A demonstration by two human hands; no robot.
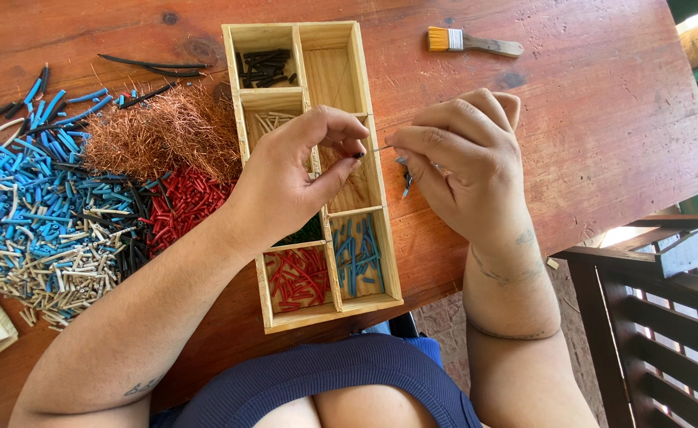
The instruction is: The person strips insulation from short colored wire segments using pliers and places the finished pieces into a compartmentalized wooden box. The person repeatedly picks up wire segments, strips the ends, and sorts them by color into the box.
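Red-brown wooden counter (602,119), viewed from above. Thin wire piece (379,148) held over the wooden divided tray (383,238), pinched at one end by left hand (286,178), at the other by right hand (464,162). Tray compartments partly filled: black at 12 o'clock, red and blue at 6. Large unsorted pile of sleeve pieces (40,214) and copper strands (163,131) at 9 o'clock; judged well short of done. Paintbrush (472,42) at 1 o'clock.
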